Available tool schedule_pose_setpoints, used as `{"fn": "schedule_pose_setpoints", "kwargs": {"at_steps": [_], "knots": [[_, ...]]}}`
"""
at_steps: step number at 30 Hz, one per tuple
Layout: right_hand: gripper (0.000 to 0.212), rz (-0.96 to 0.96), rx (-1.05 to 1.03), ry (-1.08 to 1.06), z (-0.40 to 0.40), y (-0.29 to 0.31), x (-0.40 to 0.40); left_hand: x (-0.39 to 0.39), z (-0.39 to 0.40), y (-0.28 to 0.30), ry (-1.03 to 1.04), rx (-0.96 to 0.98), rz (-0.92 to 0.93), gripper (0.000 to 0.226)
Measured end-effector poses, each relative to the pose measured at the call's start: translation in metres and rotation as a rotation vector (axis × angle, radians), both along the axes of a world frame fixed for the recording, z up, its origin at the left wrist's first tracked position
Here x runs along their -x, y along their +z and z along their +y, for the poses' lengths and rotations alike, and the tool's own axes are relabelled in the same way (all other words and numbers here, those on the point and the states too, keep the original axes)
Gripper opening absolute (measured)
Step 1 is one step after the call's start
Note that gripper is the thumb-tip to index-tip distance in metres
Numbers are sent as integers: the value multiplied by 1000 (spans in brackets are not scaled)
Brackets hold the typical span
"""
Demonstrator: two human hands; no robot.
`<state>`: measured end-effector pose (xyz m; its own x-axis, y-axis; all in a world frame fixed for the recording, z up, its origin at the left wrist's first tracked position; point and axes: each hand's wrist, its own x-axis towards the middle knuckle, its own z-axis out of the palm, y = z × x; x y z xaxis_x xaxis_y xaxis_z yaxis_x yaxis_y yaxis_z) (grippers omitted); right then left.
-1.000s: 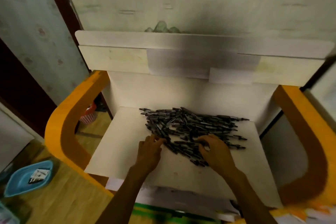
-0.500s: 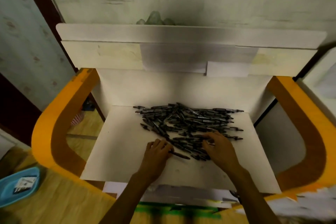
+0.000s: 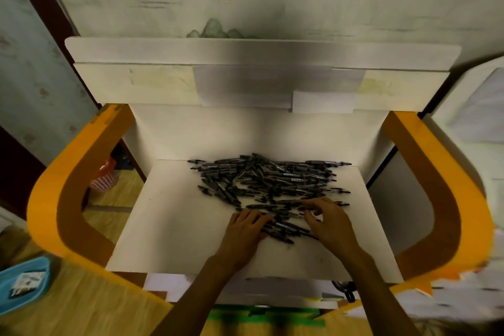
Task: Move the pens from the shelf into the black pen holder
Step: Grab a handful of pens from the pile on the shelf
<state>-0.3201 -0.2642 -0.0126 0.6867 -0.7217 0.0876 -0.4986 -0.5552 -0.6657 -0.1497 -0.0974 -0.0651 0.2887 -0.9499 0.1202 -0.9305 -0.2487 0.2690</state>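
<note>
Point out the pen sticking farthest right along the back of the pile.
The long pen at the pile's back right corner, lying crosswise, its tip past every other pen.

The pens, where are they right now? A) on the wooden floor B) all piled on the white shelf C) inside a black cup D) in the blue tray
B: the pens lie in a loose heap on the white shelf, with the left hand and right hand resting on the heap's near edge.
</note>
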Motion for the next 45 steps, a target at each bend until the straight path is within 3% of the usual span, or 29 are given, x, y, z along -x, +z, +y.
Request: {"fn": "schedule_pose_setpoints", "kwargs": {"at_steps": [7,14,20,33,38,45], "knots": [[20,42,-4,-7,-7,-2,5,6,-2,10,-28,-133,12,56],[22,28,-18,-6,-16,-5,9,12,-13,20,-41,-168,23,51],[21,13,-5,-16,-25,-7,13,26,-24,21,-64,-313,17,72],[22,-31,16,1,-28,3,5,28,-39,24,-66,-356,-69,64],[20,-48,-2,9,-28,6,-3,24,-22,20,91,-135,118,41],[22,-49,32,26,-29,10,-17,5,-3,12,411,624,292,28]]}}
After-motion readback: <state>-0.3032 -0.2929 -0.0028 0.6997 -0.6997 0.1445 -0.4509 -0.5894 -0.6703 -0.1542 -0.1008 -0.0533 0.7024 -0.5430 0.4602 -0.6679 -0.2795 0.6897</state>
